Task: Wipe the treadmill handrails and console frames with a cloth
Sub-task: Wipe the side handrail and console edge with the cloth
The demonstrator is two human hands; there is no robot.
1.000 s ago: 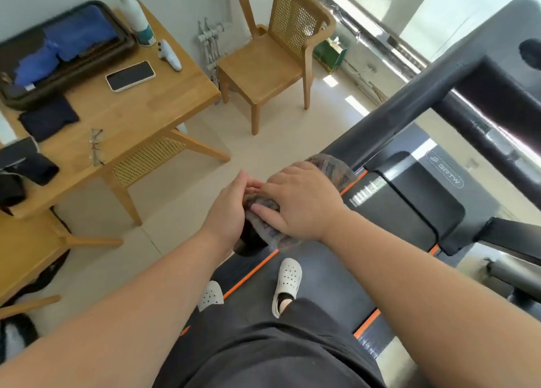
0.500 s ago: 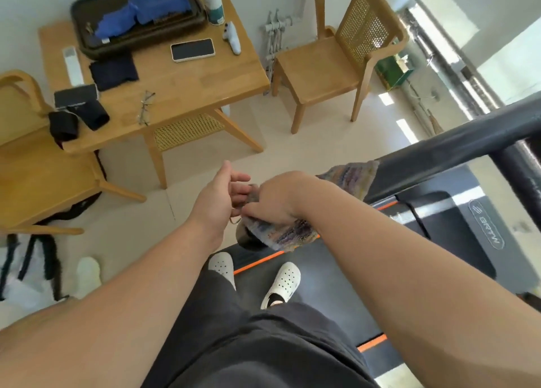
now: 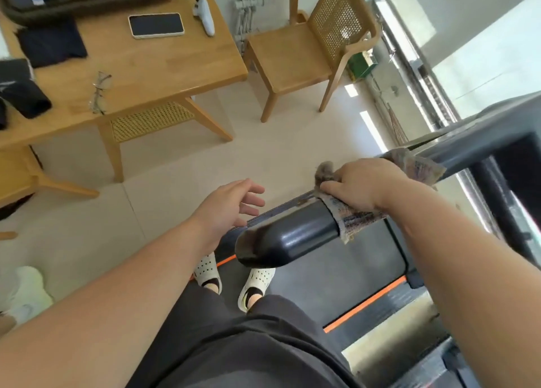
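The treadmill handrail slants down to its rounded end above the belt, the patterned cloth wraps over it near that end, the right hand grasps cloth and rail together, and the left hand hovers released, fingers spread, beside the end.

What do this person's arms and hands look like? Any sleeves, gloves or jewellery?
The left arm and right arm are bare as far as the picture shows, with no sleeves in sight. The left hand and right hand wear no gloves. No watch, bracelet or ring is visible.
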